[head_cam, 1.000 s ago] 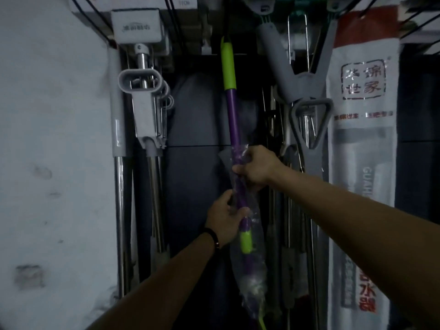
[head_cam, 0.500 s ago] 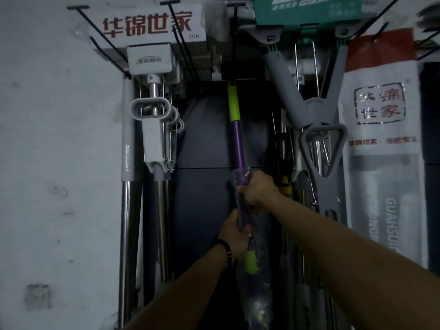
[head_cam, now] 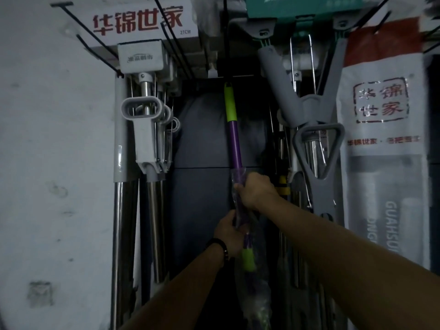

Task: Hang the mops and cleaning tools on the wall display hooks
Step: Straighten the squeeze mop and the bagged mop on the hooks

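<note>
A purple mop pole (head_cam: 234, 141) with lime-green grips stands upright in the middle of the wall display. Clear plastic wrap covers its lower part. Its green top end sits just below a black wire hook (head_cam: 226, 39); whether it hangs on the hook cannot be told. My right hand (head_cam: 256, 190) grips the pole over the top of the wrap. My left hand (head_cam: 229, 234) holds the pole just below, above the lower green grip (head_cam: 248, 259).
White-handled steel mops (head_cam: 142, 129) hang at the left under a box with red lettering (head_cam: 138, 22). Grey mop frames (head_cam: 316, 139) and a white packaged mop (head_cam: 383, 151) hang at the right. More black wire hooks (head_cam: 95, 41) jut out overhead. A white wall (head_cam: 52, 163) bounds the left.
The view has tilted upward, so the display top and hooks now show. Both hands keep hold of the purple pole, whose top now sits just under the middle hook.
</note>
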Motion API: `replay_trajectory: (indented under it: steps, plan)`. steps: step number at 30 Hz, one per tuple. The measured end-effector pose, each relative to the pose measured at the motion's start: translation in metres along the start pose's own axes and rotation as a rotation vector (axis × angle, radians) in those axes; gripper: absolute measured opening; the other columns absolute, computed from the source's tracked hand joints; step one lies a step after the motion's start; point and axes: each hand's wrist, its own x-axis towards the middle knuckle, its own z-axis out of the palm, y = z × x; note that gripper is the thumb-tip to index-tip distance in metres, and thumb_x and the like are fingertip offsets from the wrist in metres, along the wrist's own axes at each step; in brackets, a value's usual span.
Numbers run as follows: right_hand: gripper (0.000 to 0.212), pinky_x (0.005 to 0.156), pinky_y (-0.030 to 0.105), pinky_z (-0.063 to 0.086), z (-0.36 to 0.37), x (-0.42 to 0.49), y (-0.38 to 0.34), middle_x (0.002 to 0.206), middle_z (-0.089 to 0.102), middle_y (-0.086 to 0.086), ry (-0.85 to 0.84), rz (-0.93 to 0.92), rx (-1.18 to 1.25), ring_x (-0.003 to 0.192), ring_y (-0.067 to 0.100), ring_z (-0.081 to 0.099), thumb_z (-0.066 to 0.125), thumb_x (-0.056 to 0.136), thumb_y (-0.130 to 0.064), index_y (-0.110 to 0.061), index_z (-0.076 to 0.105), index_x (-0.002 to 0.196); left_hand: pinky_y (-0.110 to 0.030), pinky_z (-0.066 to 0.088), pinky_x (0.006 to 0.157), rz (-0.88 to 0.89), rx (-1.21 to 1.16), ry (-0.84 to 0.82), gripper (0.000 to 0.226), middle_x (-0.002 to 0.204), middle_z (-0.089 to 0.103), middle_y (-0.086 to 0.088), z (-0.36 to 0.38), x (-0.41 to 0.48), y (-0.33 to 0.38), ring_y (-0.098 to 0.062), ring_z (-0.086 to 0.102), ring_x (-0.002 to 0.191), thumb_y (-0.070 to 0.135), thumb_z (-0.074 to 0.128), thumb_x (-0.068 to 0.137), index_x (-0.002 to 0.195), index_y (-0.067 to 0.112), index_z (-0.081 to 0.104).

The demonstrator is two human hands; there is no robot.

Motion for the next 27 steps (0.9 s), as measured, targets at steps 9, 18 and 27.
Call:
replay_trajectory:
  steps: [9,18,27]
  plan:
    - [0.036,0.082,0.033,0.054,-0.091,-0.061,-0.065,0.114,0.068,0.015,0.09,-0.28,-0.23,0.101,0.035,0.067,0.062,0.097,-0.044,-0.013,0.064,0.115,-0.025,0.05,0.095,0.156,0.288,-0.099,0.062,0.134,0.063,0.005,-0.05,-0.036,0.073,-0.011,0.062,0.115,0.026,0.067,0.083,0.141,0.026,0.045]
    - [0.032,0.085,0.042,0.057,-0.23,-0.089,-0.104,0.106,0.072,0.009,0.465,-0.478,-0.501,0.098,0.029,0.067,0.062,0.092,-0.038,-0.019,0.064,0.118,-0.033,0.04,0.111,0.706,0.692,0.171,0.061,0.134,0.048,-0.008,-0.115,-0.057,0.235,-0.029,0.052,0.125,0.03,0.073,0.085,0.14,0.023,0.049]
    - [0.069,0.112,0.051,0.045,-0.303,-0.05,-0.111,0.153,0.04,0.018,0.493,-0.414,-0.675,0.136,0.036,0.046,0.064,0.096,-0.035,-0.02,0.035,0.157,-0.049,0.043,0.109,0.868,1.123,0.528,0.081,0.146,0.035,-0.015,-0.12,-0.053,0.35,-0.037,0.034,0.136,0.043,0.073,0.077,0.148,0.02,0.041]
